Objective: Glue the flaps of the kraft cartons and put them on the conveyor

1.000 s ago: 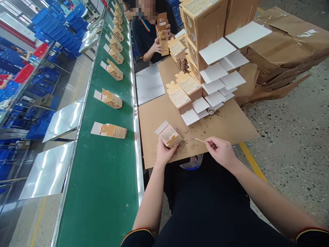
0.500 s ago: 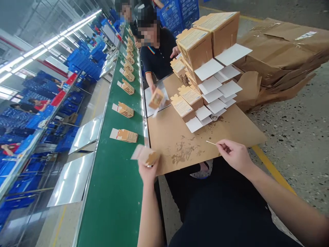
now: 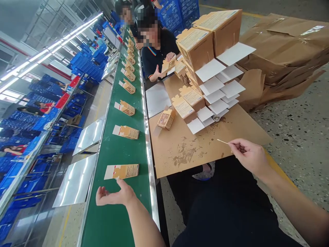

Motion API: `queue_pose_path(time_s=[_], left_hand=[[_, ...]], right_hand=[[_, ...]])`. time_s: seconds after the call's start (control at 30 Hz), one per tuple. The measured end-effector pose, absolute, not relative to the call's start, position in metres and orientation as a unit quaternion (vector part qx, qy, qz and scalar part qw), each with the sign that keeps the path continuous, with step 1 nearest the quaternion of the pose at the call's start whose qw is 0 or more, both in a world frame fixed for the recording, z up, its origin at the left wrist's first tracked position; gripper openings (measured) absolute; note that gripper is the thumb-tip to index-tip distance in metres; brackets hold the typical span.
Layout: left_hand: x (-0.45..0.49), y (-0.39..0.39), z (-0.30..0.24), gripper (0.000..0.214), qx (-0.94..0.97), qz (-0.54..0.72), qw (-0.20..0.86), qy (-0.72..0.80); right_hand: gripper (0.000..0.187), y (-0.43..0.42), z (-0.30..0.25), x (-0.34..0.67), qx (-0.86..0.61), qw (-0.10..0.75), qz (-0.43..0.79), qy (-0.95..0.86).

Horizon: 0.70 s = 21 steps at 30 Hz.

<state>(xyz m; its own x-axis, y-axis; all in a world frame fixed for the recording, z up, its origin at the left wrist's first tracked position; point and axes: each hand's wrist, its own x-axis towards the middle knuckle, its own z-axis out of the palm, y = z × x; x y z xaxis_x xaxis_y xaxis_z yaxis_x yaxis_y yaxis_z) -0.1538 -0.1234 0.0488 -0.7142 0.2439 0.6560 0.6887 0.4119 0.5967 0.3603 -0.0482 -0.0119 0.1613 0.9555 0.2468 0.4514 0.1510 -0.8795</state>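
My left hand (image 3: 115, 195) is over the green conveyor belt (image 3: 110, 223), its fingers apart and nothing in it. Just beyond it lies a small brown carton (image 3: 127, 171) with a white flap sticking out to the left. In my right hand (image 3: 248, 154) is a thin cotton swab (image 3: 223, 141), pinched between thumb and fingers and pointing left above the edge of the brown cardboard sheet (image 3: 164, 157). Another brown carton (image 3: 166, 119) stands on that sheet near the belt. Wet-looking dark smears mark the cardboard, and a small round metal-coloured container (image 3: 216, 118) sits beside the stacked cartons.
Stacked brown cartons (image 3: 197, 43) with white flaps rise on the cardboard. A co-worker (image 3: 161, 44) holds a carton across the table. More cartons (image 3: 125, 108) line the belt. Large wrapped brown packages (image 3: 285, 58) stand at right; blue crates (image 3: 171, 15) are behind.
My left hand has let go of a carton, now on the belt, and moved left. A co-worker's carton was set down on the cardboard. My right hand shifted slightly right with the swab.
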Motion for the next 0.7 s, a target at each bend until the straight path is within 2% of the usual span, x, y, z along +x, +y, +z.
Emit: queue_pose_path(time_s=[0.1, 0.2, 0.27, 0.33, 0.4, 0.57, 0.7], left_hand=[[-0.119, -0.078, 0.083, 0.057, -0.426, -0.463, 0.258, -0.733], [-0.075, 0.003, 0.1, 0.049, -0.565, -0.481, 0.058, -0.668], [-0.046, 0.064, 0.095, 0.061, -0.622, -0.437, -0.071, -0.646], [-0.022, 0.118, 0.08, 0.079, -0.632, -0.407, -0.133, -0.646], [-0.007, 0.154, 0.062, 0.085, -0.605, -0.388, -0.185, -0.67], [-0.014, 0.162, 0.048, 0.058, -0.559, -0.294, -0.27, -0.727], [-0.048, 0.115, 0.062, 0.057, -0.525, -0.389, -0.288, -0.7]], right_hand=[[0.039, -0.051, -0.015, 0.367, -0.605, 0.48, 0.255, -0.582], [0.04, -0.042, -0.014, 0.372, -0.614, 0.471, 0.232, -0.589], [0.034, -0.027, -0.009, 0.376, -0.624, 0.452, 0.203, -0.605], [0.025, -0.006, -0.002, 0.38, -0.629, 0.424, 0.171, -0.629], [0.018, 0.016, 0.005, 0.382, -0.631, 0.383, 0.15, -0.657], [0.02, 0.064, 0.013, 0.374, -0.639, 0.288, 0.141, -0.699], [0.027, 0.082, 0.01, 0.371, -0.631, 0.271, 0.148, -0.712]])
